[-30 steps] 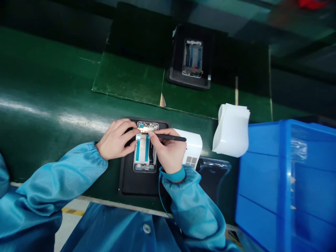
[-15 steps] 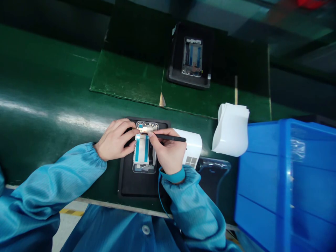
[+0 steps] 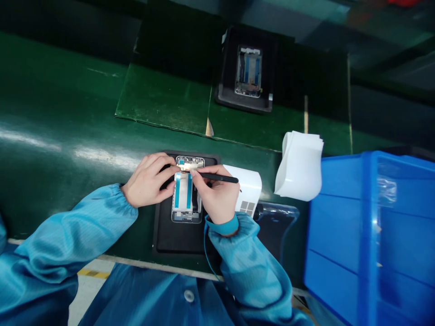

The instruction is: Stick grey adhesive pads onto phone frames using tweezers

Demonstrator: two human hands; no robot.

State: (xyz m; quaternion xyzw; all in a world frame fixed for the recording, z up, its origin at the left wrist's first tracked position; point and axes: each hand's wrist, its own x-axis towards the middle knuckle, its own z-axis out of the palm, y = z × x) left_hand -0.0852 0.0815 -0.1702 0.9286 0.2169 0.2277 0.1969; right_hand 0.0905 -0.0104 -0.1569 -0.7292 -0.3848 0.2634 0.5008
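Note:
An opened smartphone (image 3: 184, 192) lies on a black tray (image 3: 180, 240), its inside facing up with two blue strips down the middle and a board at the far end. My left hand (image 3: 149, 179) holds the phone's left edge, its fingers curled and the fingertips touching near the board. Between thumb and fingers of my right hand (image 3: 219, 197) is a slim black pen-like tool (image 3: 220, 177). The tool's tip is hidden by my fingers, over the lower edge of the board. A blue wrist strap (image 3: 222, 227) circles my right wrist.
Farther back, another opened phone (image 3: 248, 72) lies on a second black tray (image 3: 227, 97). To the right are a white printed sheet (image 3: 249, 183), folded white sheets (image 3: 301, 167), a dark item in clear plastic (image 3: 275, 222) and a large blue bin (image 3: 335, 226).
The right hand and the black tool have shifted very slightly left. The left hand and the phone stay in nearly the same place.

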